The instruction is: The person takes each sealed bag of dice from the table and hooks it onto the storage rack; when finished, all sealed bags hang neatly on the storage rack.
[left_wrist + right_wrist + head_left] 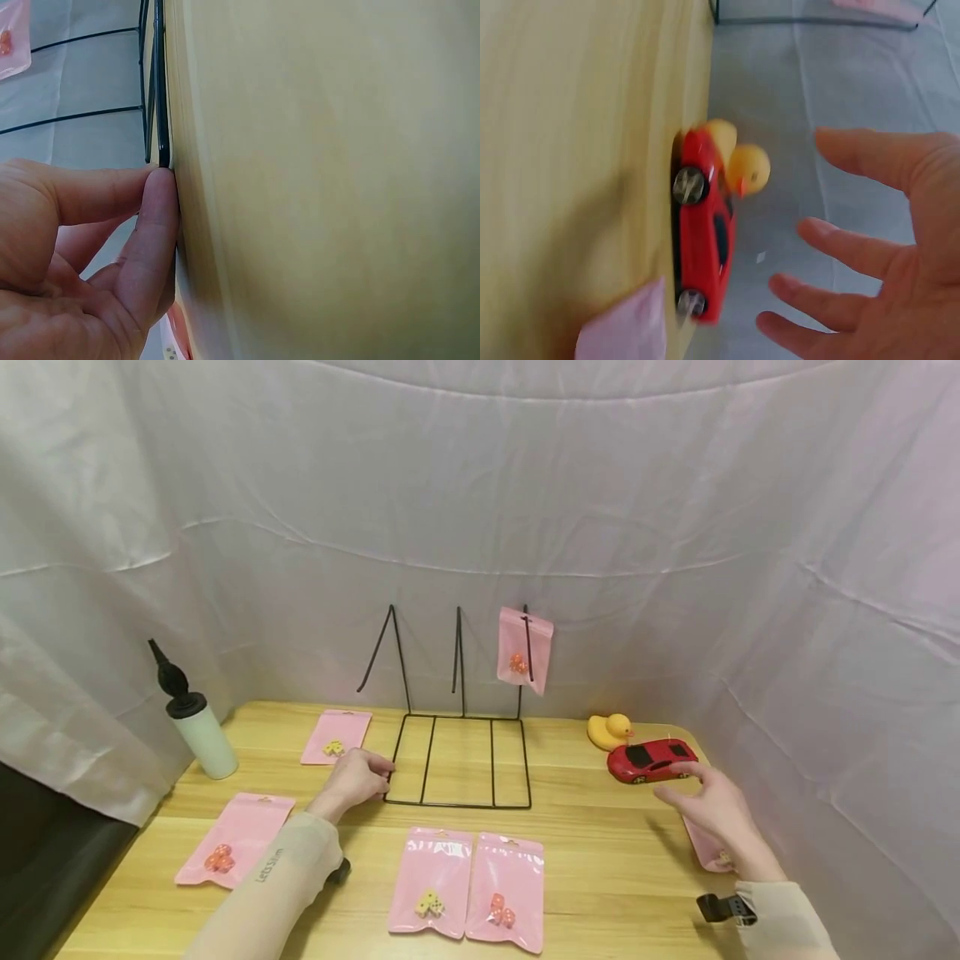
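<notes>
My left hand [356,782] is at the left side of a black wire display rack [457,807]; in the left wrist view thumb and fingertip pinch the end of its base wire [160,112]. One pink zip bag [512,647] with orange dice hangs on the rack's right hook, while the other two hooks are bare. My right hand [712,806] hovers with spread fingers and holds nothing. It is over a pink bag with yellow dice [705,847], which it partly hides, beside a red toy car [651,761]. A yellow rubber duck [747,169] sits against the car.
Two pink bags, one with yellow dice [431,877] and one with orange dice [507,885], lie side by side in front of the rack. More bags [251,827] [341,731] lie at left. A hand pump [202,735] stands at the left edge; grey curtains [637,485] surround the table.
</notes>
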Demonstrator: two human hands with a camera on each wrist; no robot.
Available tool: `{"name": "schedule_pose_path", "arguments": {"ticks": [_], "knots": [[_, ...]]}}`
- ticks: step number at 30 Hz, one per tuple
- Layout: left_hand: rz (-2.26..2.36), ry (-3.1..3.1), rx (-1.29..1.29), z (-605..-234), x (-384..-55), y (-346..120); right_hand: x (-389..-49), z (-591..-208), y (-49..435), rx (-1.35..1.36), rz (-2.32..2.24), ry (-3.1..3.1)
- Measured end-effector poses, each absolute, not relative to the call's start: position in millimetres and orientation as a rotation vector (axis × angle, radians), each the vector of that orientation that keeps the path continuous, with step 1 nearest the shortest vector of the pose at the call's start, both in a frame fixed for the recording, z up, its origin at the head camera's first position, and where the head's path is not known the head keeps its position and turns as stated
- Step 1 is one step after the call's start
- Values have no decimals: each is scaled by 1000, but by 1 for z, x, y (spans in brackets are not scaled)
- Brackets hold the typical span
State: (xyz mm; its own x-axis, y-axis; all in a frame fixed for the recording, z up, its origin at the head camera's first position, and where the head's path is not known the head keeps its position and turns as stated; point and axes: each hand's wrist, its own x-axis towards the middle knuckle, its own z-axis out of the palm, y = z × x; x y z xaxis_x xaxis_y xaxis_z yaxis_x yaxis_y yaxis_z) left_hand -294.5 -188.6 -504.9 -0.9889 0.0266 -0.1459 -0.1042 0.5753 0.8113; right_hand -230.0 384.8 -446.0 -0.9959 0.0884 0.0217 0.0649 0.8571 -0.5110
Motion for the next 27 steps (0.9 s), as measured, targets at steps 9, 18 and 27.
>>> {"name": "schedule_pose_path", "arguments": {"ticks": [9, 18, 27], "knots": [[1376, 2668, -55, -504, -294, -190, -219, -455, 418, -220, 699, -3177], [1376, 2667, -50, -504, -292, -188, -212, -473, 424, -314, 943, -3174], [1384, 2659, -60, -506, -294, -189, -214, -479, 426, -265, 726, -3210]]}}
